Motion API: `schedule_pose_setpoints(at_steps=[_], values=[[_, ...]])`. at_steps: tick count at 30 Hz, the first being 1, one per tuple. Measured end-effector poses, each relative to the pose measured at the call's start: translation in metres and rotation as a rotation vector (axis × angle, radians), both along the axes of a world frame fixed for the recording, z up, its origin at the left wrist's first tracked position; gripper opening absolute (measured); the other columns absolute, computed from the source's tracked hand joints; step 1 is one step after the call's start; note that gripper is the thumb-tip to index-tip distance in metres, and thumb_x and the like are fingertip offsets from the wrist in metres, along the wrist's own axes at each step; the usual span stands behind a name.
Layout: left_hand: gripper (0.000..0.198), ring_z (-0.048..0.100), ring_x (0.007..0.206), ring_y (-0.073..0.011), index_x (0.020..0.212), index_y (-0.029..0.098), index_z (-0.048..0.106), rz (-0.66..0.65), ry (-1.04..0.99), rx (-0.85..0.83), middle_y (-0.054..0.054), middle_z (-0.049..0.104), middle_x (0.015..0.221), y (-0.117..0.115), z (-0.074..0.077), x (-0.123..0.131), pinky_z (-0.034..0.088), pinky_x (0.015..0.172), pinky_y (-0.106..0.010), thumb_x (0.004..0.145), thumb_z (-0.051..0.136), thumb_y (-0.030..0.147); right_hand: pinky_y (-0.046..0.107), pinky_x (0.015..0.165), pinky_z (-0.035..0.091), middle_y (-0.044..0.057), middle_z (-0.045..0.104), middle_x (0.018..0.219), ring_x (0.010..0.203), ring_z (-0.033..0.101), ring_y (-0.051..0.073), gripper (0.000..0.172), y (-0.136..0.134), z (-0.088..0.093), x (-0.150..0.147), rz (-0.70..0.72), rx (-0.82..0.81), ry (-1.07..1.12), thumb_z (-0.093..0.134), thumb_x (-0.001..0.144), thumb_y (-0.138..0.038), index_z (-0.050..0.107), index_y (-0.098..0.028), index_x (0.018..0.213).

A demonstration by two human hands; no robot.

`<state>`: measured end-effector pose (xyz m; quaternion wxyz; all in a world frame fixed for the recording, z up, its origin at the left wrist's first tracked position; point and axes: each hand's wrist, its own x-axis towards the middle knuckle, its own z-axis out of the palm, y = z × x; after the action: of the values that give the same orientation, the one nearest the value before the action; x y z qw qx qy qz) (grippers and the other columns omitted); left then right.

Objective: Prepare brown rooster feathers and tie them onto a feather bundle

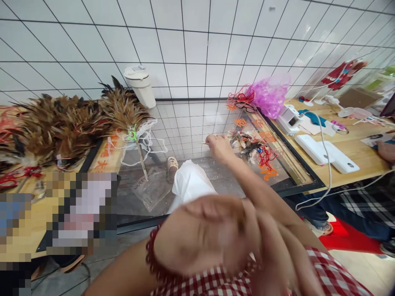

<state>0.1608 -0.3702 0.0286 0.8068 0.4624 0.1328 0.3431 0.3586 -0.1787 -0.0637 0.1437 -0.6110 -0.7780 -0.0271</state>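
My left hand, with a dark red beaded bracelet on its wrist, is raised close to the camera. It is blurred; its fingers stretch down to the right, and I see nothing held. My right hand is closed in a pinch above the glass tabletop. A tiny pale tip shows at its fingertips, too small to name. Just right of that hand lies a pile of loose feathers with red cords. To the left, a feather duster with a green tie rests on its stick handle.
Bundled brown feathers crowd the left side. A white lidded cup stands by the tiled wall. Back right are eyeglasses and a pink plastic bag. White power banks and a cable sit on the right table, near another person's hand.
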Motion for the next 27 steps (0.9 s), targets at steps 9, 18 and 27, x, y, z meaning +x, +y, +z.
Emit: schedule_pose_setpoints(at_steps=[9,18,27], values=[[0.015,0.058,0.066,-0.0104,0.066,0.013,0.066,0.74,0.517,0.143,-0.003,0.064,0.069,0.206,-0.056,0.044,0.044,0.06,-0.02,0.079,0.062,0.02,0.034,0.08,0.026,0.007,0.068,0.091,0.087,0.054,0.022,0.018,-0.001,-0.001,0.014,0.005,0.171,-0.052,0.044,0.092,-0.015,0.061,-0.018,0.096],[0.011,0.065,0.056,-0.0145,0.074,0.008,0.064,0.506,0.611,-0.17,-0.01,0.068,0.069,0.218,-0.082,0.029,0.05,0.054,-0.025,0.082,0.06,0.015,0.036,0.087,0.024,0.007,0.067,0.088,0.088,0.052,0.022,0.018,-0.001,-0.002,0.011,0.154,0.25,-0.093,0.043,0.094,-0.016,0.061,-0.018,0.094],[0.012,0.06,0.048,-0.0108,0.071,0.008,0.067,0.508,0.649,-0.075,-0.006,0.065,0.063,0.212,-0.085,0.035,0.045,0.045,-0.022,0.081,0.062,0.012,0.037,0.091,0.024,0.008,0.068,0.095,0.09,0.053,0.022,0.02,-0.004,0.001,0.006,0.185,0.193,-0.066,0.042,0.096,-0.018,0.062,-0.018,0.099]])
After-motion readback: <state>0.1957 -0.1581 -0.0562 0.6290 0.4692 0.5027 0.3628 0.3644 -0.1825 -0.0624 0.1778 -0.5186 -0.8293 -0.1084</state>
